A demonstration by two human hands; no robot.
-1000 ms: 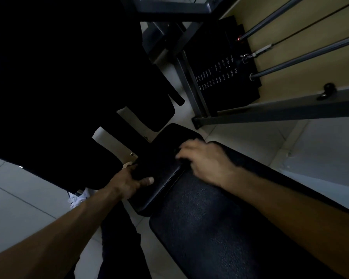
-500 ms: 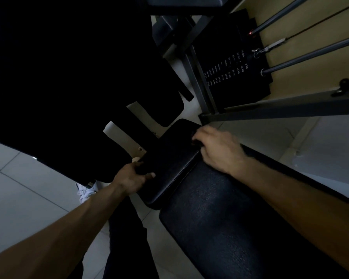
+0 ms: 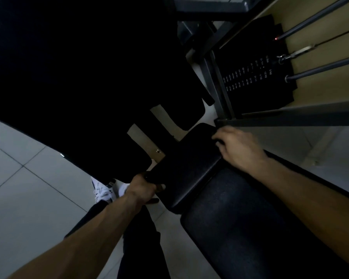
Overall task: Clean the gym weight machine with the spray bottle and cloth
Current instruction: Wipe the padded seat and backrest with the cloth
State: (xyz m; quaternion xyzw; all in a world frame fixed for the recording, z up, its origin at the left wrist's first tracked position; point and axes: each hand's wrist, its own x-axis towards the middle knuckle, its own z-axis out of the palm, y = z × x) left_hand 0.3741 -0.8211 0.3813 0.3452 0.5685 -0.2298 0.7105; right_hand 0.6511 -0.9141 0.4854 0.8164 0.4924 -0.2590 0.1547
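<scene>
- The weight machine (image 3: 220, 93) fills the upper and middle part of the view, and its small black seat pad (image 3: 189, 164) sits in the centre, tilted on a slant.
- The left hand (image 3: 143, 186) grips the near left corner of the seat pad, with the fingers curled under the edge and the thumb laid across the top.
- The right hand (image 3: 238, 150) rests on the far right corner of the seat pad with knuckles up and fingers bent down onto it. It is blurred and dim, so I cannot tell whether they pinch anything.
- Just beside the seat pad, on its near right side, lies the long black padded bench (image 3: 250, 228), and the right forearm reaches over it.
- A larger dark pad (image 3: 79, 87) covers the upper left, nearly lost in shadow.
- Beyond the right hand a grey frame bar (image 3: 310, 115) runs across to the right edge.
- Above the bar stands the black weight stack (image 3: 256, 77) with rows of small pale labels.
- Two metal rods (image 3: 320, 67) and a thin cable (image 3: 298, 51) slant from the weight stack toward the upper right, in front of a beige wall (image 3: 320, 91).
- Under the left forearm are a dark trouser leg (image 3: 141, 238) and a white shoe (image 3: 103, 192), standing on the pale tiled floor (image 3: 28, 198).
</scene>
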